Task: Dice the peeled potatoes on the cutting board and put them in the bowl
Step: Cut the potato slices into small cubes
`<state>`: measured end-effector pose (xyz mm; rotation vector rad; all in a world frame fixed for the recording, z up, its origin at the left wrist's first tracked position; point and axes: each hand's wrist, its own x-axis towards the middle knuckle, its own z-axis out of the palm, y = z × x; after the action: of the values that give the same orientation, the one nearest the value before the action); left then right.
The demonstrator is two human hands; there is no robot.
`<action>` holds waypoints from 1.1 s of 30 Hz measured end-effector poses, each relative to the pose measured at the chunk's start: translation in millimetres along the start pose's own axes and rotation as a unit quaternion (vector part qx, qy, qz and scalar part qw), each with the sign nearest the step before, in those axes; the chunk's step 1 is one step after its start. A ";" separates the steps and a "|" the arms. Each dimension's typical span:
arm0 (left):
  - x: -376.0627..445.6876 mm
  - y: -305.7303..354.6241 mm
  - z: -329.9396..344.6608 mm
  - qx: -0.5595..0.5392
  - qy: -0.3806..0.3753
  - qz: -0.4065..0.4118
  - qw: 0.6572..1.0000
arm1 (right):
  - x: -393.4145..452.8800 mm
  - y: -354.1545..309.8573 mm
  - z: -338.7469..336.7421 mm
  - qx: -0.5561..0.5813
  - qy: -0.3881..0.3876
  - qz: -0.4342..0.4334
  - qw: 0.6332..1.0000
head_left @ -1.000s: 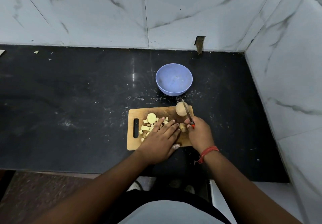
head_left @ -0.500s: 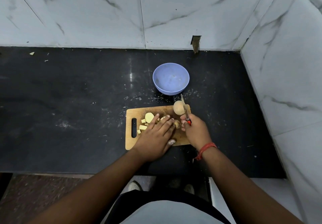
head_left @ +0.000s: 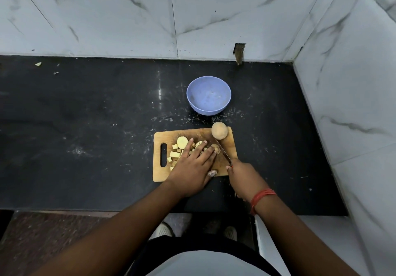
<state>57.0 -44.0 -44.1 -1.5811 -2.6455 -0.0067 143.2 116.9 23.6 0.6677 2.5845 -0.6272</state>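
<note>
A wooden cutting board (head_left: 159, 172) lies on the black counter. Yellow potato pieces (head_left: 179, 150) are heaped on its left half, with a round slice (head_left: 182, 142) at the top of the heap. My left hand (head_left: 192, 168) lies flat over the pieces, fingers straight, fingertips against a small potato chunk (head_left: 216, 148). A whole peeled potato (head_left: 219, 130) sits at the board's far right corner. My right hand (head_left: 243, 179) grips a knife (head_left: 224, 152) whose blade runs from the whole potato down past the chunk. The blue bowl (head_left: 209, 95) stands behind the board and looks empty.
White marble walls close off the back and the right side of the counter. Crumbs and scraps (head_left: 38, 64) dot the black surface. The counter's front edge runs just below the board, with the floor and my feet beneath.
My right hand drew back toward the board's near right corner, so the knife blade now lies longer across the board. My left hand stayed flat on the cut pieces.
</note>
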 end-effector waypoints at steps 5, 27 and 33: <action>-1.9 -3.3 3.1 -0.019 -0.009 -0.006 1.000 | -0.5 -7.2 -1.5 -0.046 -0.032 -0.001 0.998; -1.6 3.1 2.7 -0.034 -0.018 -0.022 0.999 | 2.1 -36.8 -16.6 -0.051 -0.076 -0.030 0.995; -4.5 2.4 3.5 -0.026 -0.027 -0.030 0.999 | 2.7 -39.9 -10.8 -0.070 -0.147 0.089 0.983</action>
<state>61.1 -46.7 -47.9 -1.5376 -2.7551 -0.0346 117.1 92.0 44.0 0.6940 2.2426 -0.4446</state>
